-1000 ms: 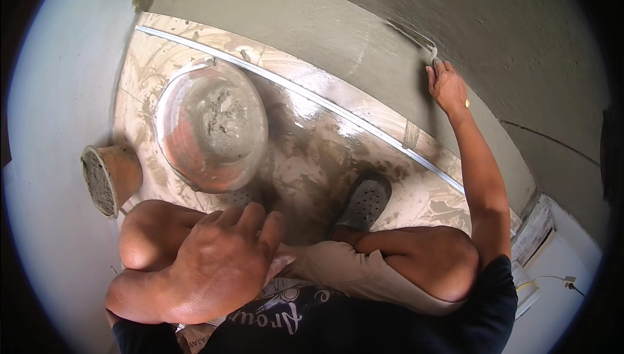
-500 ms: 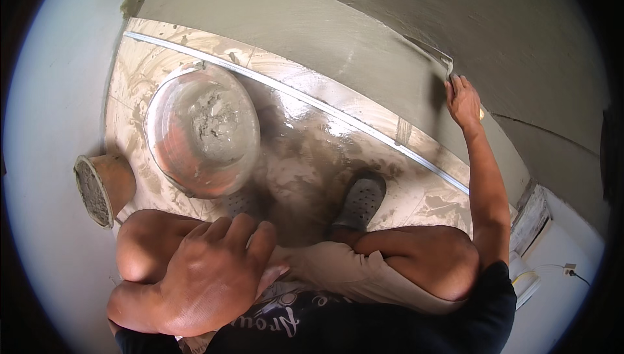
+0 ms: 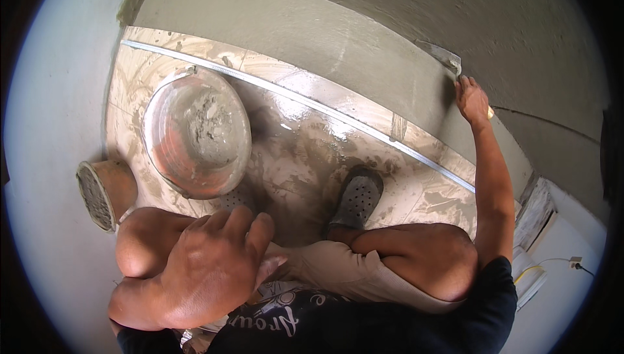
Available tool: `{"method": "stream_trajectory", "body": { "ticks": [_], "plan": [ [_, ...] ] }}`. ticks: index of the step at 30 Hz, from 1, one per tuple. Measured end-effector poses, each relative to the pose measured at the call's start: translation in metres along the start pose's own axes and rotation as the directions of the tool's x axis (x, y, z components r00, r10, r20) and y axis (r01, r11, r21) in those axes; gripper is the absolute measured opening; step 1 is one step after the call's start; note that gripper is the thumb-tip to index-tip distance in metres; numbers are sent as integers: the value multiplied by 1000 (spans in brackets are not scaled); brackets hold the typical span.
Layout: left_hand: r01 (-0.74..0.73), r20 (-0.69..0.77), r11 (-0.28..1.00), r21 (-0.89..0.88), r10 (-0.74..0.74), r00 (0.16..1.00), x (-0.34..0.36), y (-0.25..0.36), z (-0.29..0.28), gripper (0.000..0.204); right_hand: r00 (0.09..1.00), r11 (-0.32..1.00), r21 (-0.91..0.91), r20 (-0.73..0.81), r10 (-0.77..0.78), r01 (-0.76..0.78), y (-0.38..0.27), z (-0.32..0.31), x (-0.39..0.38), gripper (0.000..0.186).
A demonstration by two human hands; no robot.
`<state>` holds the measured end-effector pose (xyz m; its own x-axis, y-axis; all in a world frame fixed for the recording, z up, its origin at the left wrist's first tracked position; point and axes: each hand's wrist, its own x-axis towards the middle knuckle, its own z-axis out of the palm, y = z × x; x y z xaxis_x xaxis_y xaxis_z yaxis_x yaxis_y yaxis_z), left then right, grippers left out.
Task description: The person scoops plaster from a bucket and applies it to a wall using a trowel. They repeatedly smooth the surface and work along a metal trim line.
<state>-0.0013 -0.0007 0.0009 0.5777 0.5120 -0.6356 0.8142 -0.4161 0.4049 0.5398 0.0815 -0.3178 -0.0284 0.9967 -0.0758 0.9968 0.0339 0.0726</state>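
My right hand is closed round the handle of a plastering trowel, at the upper right. The trowel's blade lies near the upper edge of a low band of wet grey plaster. My left hand hangs loosely over my left knee, with its thumb apart from the bent fingers. Nothing shows in it, though its fingertips are hidden beneath. In front of my left knee stands a large round tub, smeared with mortar, and a heap of grey mortar lies inside.
A small orange-brown bucket of grey mortar lies tilted by the white wall at left. A long metal straightedge crosses the wet, stained tiled floor. My grey clogs rest on the tiles. A cord with a plug shows at far right.
My right hand has shifted slightly right and downward in the picture with the trowel, whose blade now shows more of its face. The left hand stays over my knee. The view has shifted slightly.
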Motion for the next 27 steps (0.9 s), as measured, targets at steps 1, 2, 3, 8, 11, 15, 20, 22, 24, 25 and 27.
{"method": "stream_trajectory", "body": {
  "ticks": [1,2,3,8,11,15,20,22,24,25,27],
  "plan": [
    [10,5,1000,4,-10,1000,0,0,0,46,1000,1000,-14,-16,1,-1,2,-2,-4,28],
    [21,10,1000,7,-21,1000,0,0,0,46,999,999,-34,-32,3,-4,3,-3,-8,28],
    [23,16,1000,3,-23,1000,0,-1,-1,46,999,1000,-7,-55,4,-4,3,-4,-12,28],
    [9,27,1000,15,-9,1000,0,1,-2,46,984,995,85,-172,-35,51,-11,-4,-17,29],
    [-20,17,1000,-2,20,1000,1,2,-2,46,998,999,41,-51,-29,31,-30,-2,-6,28],
    [-18,-20,999,27,19,1000,1,0,0,46,995,999,35,-94,17,-13,-47,-6,-1,27],
    [-26,-38,999,30,27,999,-4,1,-1,46,984,996,82,-176,-22,37,-46,-2,-6,26],
    [-45,-2,996,79,45,999,-5,0,-2,47,994,999,47,-103,-22,26,-41,-2,-5,26],
    [-60,12,993,100,59,998,-6,-1,-3,48,996,999,42,-88,-16,20,-39,-3,-3,25],
    [-68,0,993,99,68,998,-6,-2,-3,49,994,998,56,-110,-10,17,-40,-4,-2,26],
    [-70,-16,994,87,71,997,-6,-3,-2,49,983,996,85,-183,-2,18,-50,-7,0,27]
  ]
}}
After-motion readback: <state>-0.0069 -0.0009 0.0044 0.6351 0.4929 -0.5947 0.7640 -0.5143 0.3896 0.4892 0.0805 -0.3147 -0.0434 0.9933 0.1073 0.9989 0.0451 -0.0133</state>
